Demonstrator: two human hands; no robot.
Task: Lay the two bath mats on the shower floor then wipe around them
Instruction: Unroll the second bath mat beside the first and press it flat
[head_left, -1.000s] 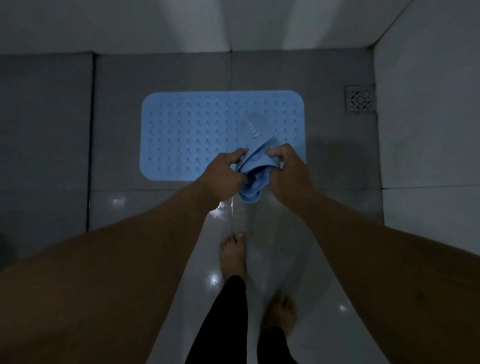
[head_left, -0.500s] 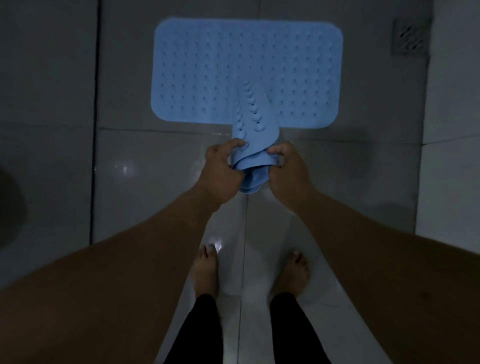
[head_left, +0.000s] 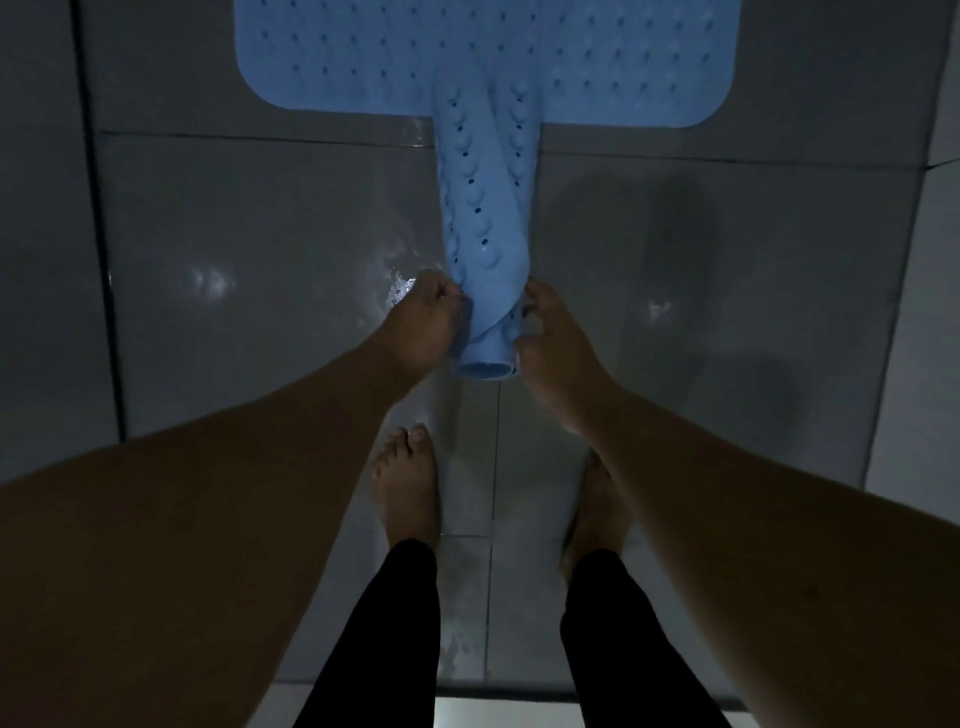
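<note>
A light blue bath mat (head_left: 322, 57) with rows of small holes lies flat on the grey shower floor at the top of the view. A second blue mat (head_left: 485, 208), rolled into a long tube with its suction cups outward, hangs lengthwise over the floor, its far end overlapping the flat mat. My left hand (head_left: 423, 322) pinches the roll's near end from the left. My right hand (head_left: 550, 338) grips the same end from the right.
The floor is wet, glossy grey tile (head_left: 260, 270) with dark grout lines. A white tiled wall (head_left: 930, 322) rises at the right edge. My bare feet (head_left: 405, 488) stand on the tiles just below the roll's near end.
The view has dropped closer to the floor. The second mat, bunched in both hands before, now hangs out as a long roll reaching onto the flat mat. My feet stand side by side.
</note>
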